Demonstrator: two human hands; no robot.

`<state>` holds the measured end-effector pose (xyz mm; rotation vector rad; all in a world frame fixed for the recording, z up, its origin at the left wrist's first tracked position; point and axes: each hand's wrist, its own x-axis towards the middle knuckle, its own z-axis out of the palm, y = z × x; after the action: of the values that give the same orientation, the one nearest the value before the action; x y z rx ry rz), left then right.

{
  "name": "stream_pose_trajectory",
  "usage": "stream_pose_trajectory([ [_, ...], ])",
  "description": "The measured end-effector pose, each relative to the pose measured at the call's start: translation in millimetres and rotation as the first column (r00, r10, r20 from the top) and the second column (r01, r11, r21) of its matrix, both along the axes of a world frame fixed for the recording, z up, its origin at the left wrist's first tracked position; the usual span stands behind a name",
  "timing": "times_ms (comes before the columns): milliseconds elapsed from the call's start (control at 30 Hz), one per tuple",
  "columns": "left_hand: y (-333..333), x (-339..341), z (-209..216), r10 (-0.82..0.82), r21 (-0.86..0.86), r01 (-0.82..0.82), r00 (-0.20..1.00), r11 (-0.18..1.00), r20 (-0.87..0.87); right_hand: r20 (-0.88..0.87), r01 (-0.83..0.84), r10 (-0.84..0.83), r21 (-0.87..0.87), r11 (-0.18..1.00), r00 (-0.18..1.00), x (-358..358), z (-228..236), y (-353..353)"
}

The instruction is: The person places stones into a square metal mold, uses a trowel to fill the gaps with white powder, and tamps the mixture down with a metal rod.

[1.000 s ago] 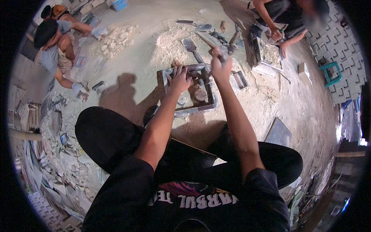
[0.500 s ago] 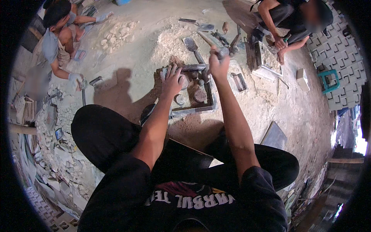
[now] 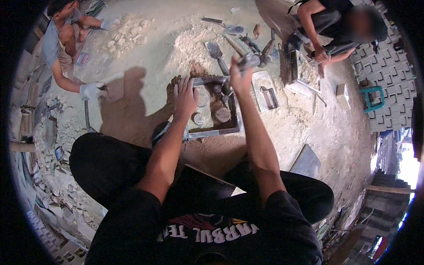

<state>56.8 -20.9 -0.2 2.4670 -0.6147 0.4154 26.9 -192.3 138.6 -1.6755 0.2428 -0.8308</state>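
A rectangular grey metal frame [image 3: 216, 132] lies on the floor before my knees. Inside it are sandy round discs [image 3: 222, 115] and small dark knobbed pieces [image 3: 224, 97]. My left hand [image 3: 185, 96] rests over the frame's far left corner, fingers stretched out and holding nothing. Above the right side of the frame, my right hand [image 3: 240, 81] is closed round a grey, round-headed tool [image 3: 250, 61]. Motion blurs this tool, and its exact kind cannot be made out. A trowel [image 3: 213, 50] lies just beyond the frame.
Pale powder [image 3: 187, 44] is heaped beyond the frame, beside lumps [image 3: 128, 39]. A small box-shaped mould [image 3: 268, 98] and a dark flat plate [image 3: 306, 163] lie right. Two co-workers crouch at far left and far right, the right one at another box [image 3: 300, 73]. A teal stool [image 3: 373, 99] stands behind.
My view has shifted slightly. My right hand and its tool have moved up off the frame's right edge. The left co-worker's gloved hand has moved off the upright tool beside it.
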Motion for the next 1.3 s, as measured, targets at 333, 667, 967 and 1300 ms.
stream_pose_trajectory([
  [333, -2.2, 1.6, 6.3, 0.003, 0.0, -0.003, 0.997, 1.0, -0.079, -0.051, 0.059, -0.071, -0.205, 0.977, 0.996, -13.9, -21.2, -13.8],
  [667, 0.0, -1.3, 12.5, -0.009, -0.02, 0.007, 0.993, 1.0, -0.119, -0.111, 0.113, -0.131, -0.155, 0.982, 0.985, -30.5, -30.3, -8.9],
  [967, -24.4, -7.3, 21.7, -0.028, -0.02, 0.025, 0.988, 0.999, -0.151, -0.008, 0.194, -0.212, -0.375, 0.907, 0.977, -21.5, -28.0, -47.7],
  [1300, -7.9, -2.6, 13.0, -0.009, -0.016, 0.007, 0.994, 1.0, -0.111, -0.033, 0.282, -0.298, -0.238, 0.929, 0.954, -24.6, 13.6, -19.0],
])
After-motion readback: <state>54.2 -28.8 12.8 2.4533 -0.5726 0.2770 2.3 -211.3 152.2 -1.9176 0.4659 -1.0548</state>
